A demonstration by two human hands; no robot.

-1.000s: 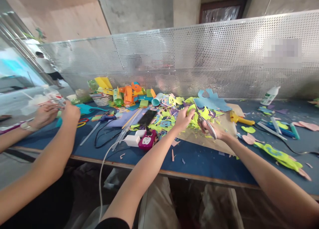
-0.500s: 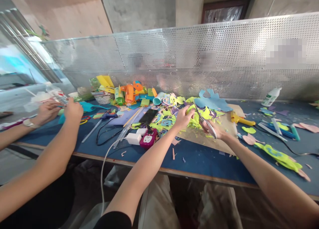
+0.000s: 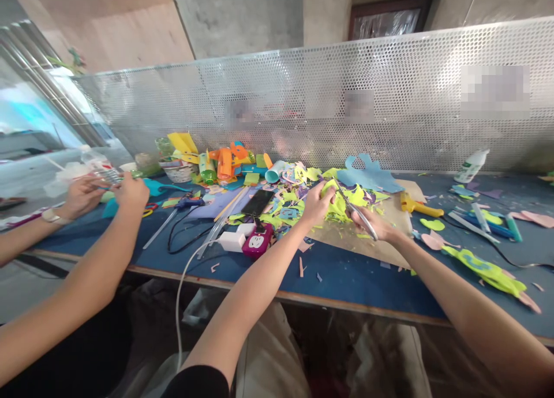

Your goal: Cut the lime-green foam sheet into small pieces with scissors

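My left hand (image 3: 318, 205) pinches a piece of yellow-green felt (image 3: 330, 186) above the scrap heap. In my right hand (image 3: 373, 224) is a pair of metal scissors (image 3: 366, 220), its blades pointing up and left and reaching the edge of that piece. Whether the blades are parted is hard to see. Beneath both hands lies a pile of yellow-green scraps (image 3: 340, 211) on a sheet of brown paper (image 3: 350, 241). A cut light-blue sheet (image 3: 370, 176) lies just behind the scissors.
A yellow glue gun (image 3: 422, 205) and a white bottle (image 3: 471, 166) are to the right. Left of my arm stand a magenta power adapter (image 3: 258, 241) with a white cable and a phone (image 3: 258, 202). A co-worker's hands (image 3: 130, 191) work at far left. A perforated metal screen (image 3: 277, 92) backs the table.
My left hand and the felt piece have shifted very slightly left. The scissors stay almost in place beside it. The co-worker's nearer hand has moved a little to the right.
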